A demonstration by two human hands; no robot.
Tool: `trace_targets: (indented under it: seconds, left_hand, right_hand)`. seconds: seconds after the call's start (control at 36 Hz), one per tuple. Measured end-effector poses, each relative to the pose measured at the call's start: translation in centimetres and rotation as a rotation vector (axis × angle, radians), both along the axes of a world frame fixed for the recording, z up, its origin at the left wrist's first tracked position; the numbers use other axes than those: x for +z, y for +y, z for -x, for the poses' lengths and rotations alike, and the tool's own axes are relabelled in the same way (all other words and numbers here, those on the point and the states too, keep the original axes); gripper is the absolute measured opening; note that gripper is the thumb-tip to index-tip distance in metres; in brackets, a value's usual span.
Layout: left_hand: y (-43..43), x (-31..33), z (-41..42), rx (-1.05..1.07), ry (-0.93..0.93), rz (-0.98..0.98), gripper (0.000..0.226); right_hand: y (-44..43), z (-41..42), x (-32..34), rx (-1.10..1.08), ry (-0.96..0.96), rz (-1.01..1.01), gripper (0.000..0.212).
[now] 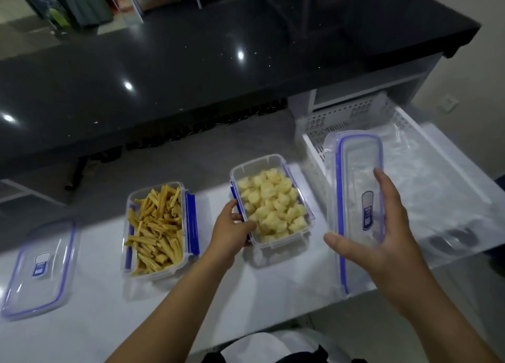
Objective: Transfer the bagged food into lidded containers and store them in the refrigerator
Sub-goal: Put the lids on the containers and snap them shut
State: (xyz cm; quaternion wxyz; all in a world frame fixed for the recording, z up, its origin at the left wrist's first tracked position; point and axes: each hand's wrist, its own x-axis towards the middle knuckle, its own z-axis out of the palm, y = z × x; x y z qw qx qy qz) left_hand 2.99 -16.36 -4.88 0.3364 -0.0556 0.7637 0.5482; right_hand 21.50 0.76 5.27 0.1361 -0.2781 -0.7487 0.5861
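Observation:
Two clear containers with blue latches stand open on the white table [273,294]. The left container [155,229] holds yellow-brown strips. The middle container [273,204] is full of pale puffy pieces, and my left hand [232,226] grips its left side at the blue latch. My right hand [382,237] holds a clear lid with a blue seal [352,188] tilted up on edge, just right of that container. A second lid [41,267] lies flat at the table's far left.
A white perforated basket [349,117] sits at the back right, with empty clear plastic bags [437,188] spread over it and the table's right end. A glossy black counter [191,70] runs across behind the table.

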Motion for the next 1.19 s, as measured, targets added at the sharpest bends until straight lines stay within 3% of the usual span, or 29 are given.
trace_targets:
  seconds: [0.22, 0.44, 0.58, 0.94, 1.19]
  left_hand:
    - [-1.5, 1.8, -1.2, 0.014, -0.079, -0.026, 0.069]
    - [-7.5, 1.5, -7.5, 0.054, -0.410, -0.131, 0.076]
    - [-6.1, 2.0, -3.2, 0.036, -0.282, -0.152, 0.075]
    - [-8.8, 0.0, -4.1, -0.117, -0.257, -0.168, 0.067]
    - [-9.5, -0.4, -5.2, -0.102, -0.403, -0.267, 0.075]
  right_hand:
    - [-0.2, 0.0, -1.5, 0.023, -0.054, -0.054, 0.116]
    - [-4.0, -1.1, -2.7, 0.007, -0.063, 0.027, 0.119]
    - [-5.7, -1.3, -2.9, -0.025, -0.083, 0.038, 0.117]
    - [-9.5, -1.8, -3.9, -0.116, -0.212, -0.018, 0.121]
    - [-11.0, -0.9, -5.2, -0.153, -0.313, -0.023, 0.118]
